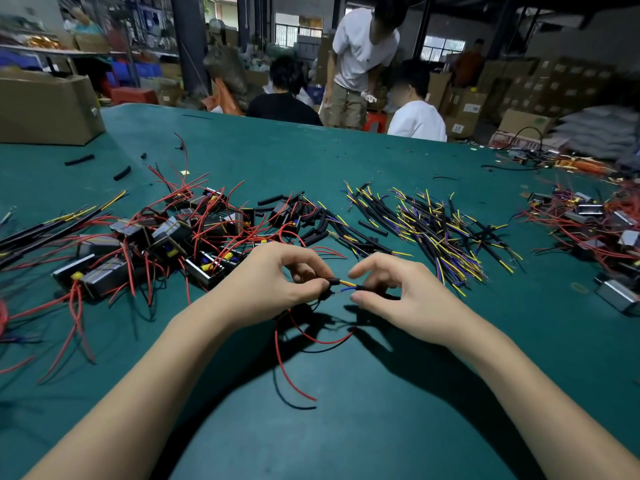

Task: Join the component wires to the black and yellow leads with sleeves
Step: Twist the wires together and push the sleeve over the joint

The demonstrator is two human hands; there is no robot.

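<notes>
My left hand (277, 282) pinches the red component wires (294, 375) together with small black sleeves (333, 281) just above the green table. My right hand (398, 289) grips a black lead (372, 289) whose yellow and blue cores (348, 285) reach across to the sleeves. The red wires loop down under my hands; the component they belong to is hidden. A pile of components with red wires (166, 244) lies to the left. Loose black sleeves (311, 223) lie behind my hands, and a heap of black and yellow leads (436, 226) lies to the right.
A green table (346, 427) carries everything. More long leads (52, 226) lie at far left, another pile of components (595, 220) at far right, a cardboard box (45, 105) at back left. Three people (349, 84) work beyond the table's far edge.
</notes>
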